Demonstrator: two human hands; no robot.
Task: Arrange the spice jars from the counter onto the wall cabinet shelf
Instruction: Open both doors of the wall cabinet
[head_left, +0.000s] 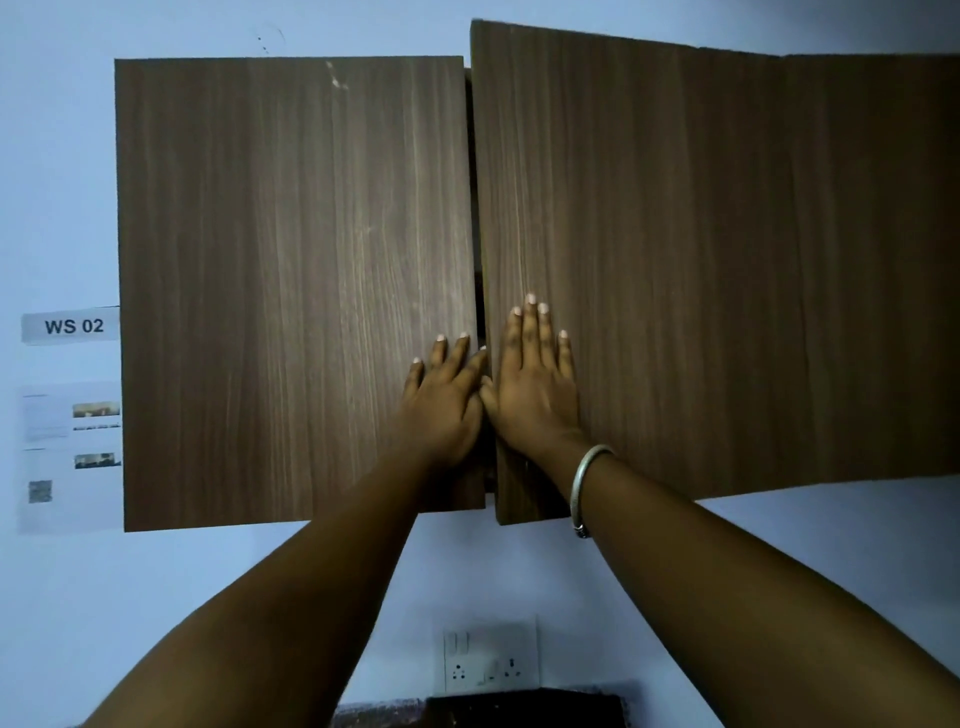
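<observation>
Left hand (447, 400) and right hand (535, 384) press flat, fingers straight, beside the gap (480, 208). The stiff right door (701, 260) likely swings lightly by its inner edge.

Dim, cool, bluish light here, no glare anywhere. The wall cabinet doors (291, 291) bow at the edges from the wide lens, soft shadow fills the gap between them, and the wall papers (70, 457) look blurry.

Wall cabinet (218, 441), brown wood grain, shelf hidden. Left door (291, 234) flush, right door (701, 260) slightly ajar. My left hand (447, 405) and right hand (537, 395) press flat on the doors.
</observation>
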